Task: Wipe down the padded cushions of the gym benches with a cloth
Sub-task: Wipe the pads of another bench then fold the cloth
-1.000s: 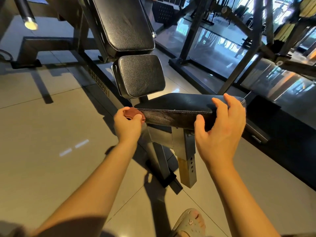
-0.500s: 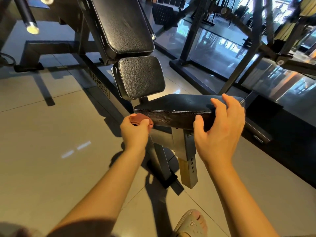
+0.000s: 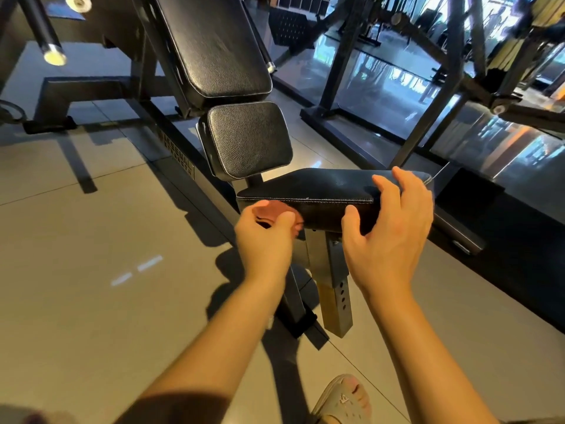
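A black padded seat cushion [image 3: 321, 186] sits on a metal post in front of me. My left hand [image 3: 265, 240] grips a bunched reddish cloth [image 3: 276, 209] and holds it against the cushion's near side face, at its left corner. My right hand [image 3: 388, 231] curls round the cushion's near right end, fingers over the top, thumb on the side face. Behind the seat stand a small black pad [image 3: 249, 140] and a long tilted back pad [image 3: 214, 44].
The bench's dark frame [image 3: 171, 154] runs back left over a tiled floor [image 3: 91, 270]. A bar end [image 3: 55, 55] pokes in at the top left. Black rack uprights [image 3: 434, 96] and mirrors fill the right. My sandalled foot [image 3: 345, 399] is at the bottom.
My left hand has slid the cloth rightward along the cushion's near side face. My right hand has stayed on the cushion's right end.
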Demonstrator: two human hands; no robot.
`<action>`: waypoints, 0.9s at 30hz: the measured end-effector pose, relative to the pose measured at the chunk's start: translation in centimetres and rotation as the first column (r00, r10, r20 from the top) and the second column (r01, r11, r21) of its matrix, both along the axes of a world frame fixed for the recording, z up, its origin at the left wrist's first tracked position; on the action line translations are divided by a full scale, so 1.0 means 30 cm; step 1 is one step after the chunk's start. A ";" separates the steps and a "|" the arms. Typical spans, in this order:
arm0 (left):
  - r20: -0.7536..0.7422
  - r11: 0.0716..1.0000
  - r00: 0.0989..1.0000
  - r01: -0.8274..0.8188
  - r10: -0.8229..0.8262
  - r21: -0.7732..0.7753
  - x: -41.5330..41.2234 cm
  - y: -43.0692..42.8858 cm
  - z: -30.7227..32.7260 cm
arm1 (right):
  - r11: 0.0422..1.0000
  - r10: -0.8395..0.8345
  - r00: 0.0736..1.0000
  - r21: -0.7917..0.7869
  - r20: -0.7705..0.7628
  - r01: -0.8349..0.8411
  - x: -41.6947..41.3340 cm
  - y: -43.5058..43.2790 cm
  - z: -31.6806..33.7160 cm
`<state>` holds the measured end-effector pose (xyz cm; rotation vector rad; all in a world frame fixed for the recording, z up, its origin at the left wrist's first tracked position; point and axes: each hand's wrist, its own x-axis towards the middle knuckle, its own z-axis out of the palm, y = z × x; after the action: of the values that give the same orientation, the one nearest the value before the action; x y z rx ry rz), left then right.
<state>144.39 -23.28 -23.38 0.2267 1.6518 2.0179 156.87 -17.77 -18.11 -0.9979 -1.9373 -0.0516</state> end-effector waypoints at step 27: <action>-0.055 0.996 0.998 -0.017 0.012 -0.083 -0.040 -0.006 -0.014 | 1.000 0.000 1.000 0.003 -0.008 0.000 -0.004 -0.001 0.010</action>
<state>143.18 -23.45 -23.81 0.2422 1.7723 1.9642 156.76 -17.80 -17.81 -0.9954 -1.9295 -0.0502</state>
